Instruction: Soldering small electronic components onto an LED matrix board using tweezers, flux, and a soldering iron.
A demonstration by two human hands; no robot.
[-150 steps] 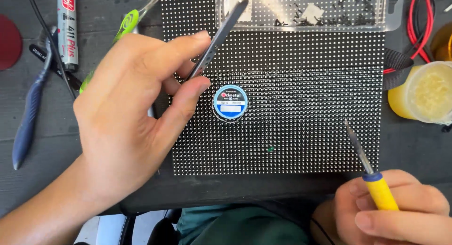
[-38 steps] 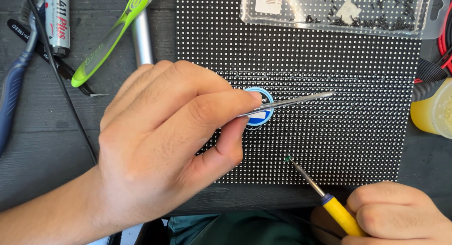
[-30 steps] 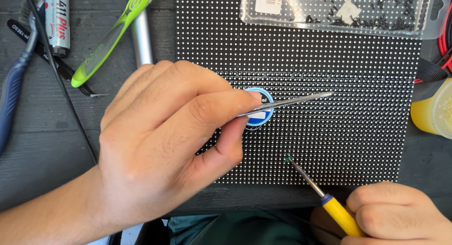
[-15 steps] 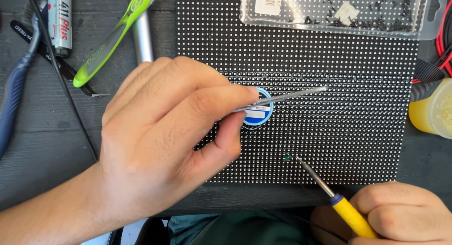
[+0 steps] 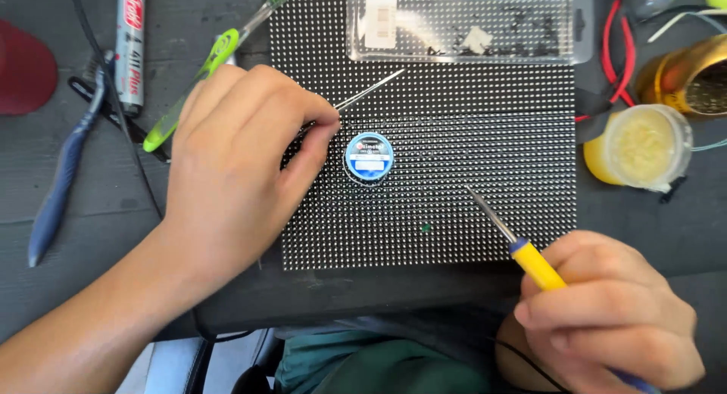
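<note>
The left hand (image 5: 235, 167) is closed in a pinch on a pair of thin metal tweezers (image 5: 369, 90), whose points angle up and to the right over the black dotted LED panel (image 5: 485, 159) lying flat on the dark table (image 5: 91, 235); the right hand (image 5: 606, 318) is wrapped around the yellow handle of a soldering iron (image 5: 522, 242), its slim metal tip slanting up and left above the lower right part of the panel; a small round blue-and-white spool (image 5: 369, 157) sits on the panel just right of the left thumb; a tiny green spot (image 5: 425, 228) shows on the panel below it, near the iron's tip but apart from it; a clear plastic box (image 5: 466, 24) rests along the panel's top edge; a yellow jar (image 5: 640, 146) stands to the right; blue-handled pliers (image 5: 64, 182), a marker (image 5: 130, 49) and a green-handled tool (image 5: 193, 87) lie to the left
</note>
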